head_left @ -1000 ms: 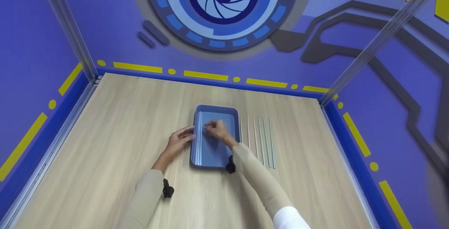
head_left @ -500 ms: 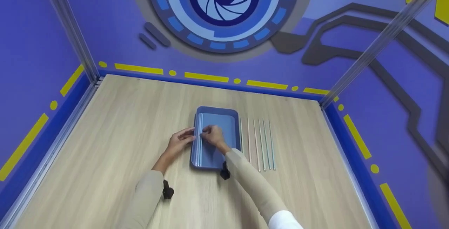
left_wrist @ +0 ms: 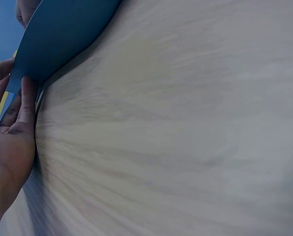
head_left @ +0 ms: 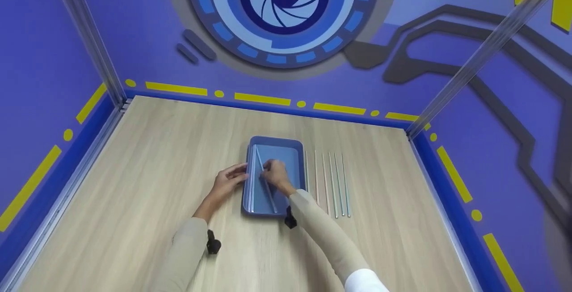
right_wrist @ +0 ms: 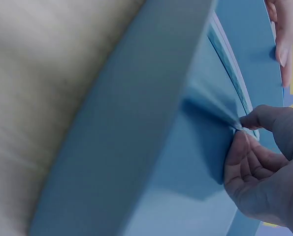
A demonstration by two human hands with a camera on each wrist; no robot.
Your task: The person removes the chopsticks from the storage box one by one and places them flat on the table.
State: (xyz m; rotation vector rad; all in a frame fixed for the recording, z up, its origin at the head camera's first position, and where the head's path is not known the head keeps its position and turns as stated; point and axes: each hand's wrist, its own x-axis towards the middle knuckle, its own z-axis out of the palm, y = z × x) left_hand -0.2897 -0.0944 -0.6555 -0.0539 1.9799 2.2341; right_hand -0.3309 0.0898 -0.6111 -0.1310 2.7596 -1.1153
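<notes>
Pinching a thin, pale-blue stick [head_left: 270, 193] between thumb and fingers, the right hand [head_left: 276, 175] is inside the blue tray [head_left: 277, 140]. Half a second ago that stick ran parallel to the other sticks [head_left: 252, 180] along the tray's left wall; now it slants, its far end near them and its near end swung right, toward the tray's near wall. The left hand [head_left: 226, 182] has stayed at the outside of the left wall, fingers extended and touching it. The right sleeve [head_left: 328, 234] passes over the tray's near right corner and hides parts of the row of sticks [head_left: 333, 184] lying spaced apart on the wooden counter [head_left: 178, 149], just right of the tray. The stick looks straight, smooth and slender.
</notes>
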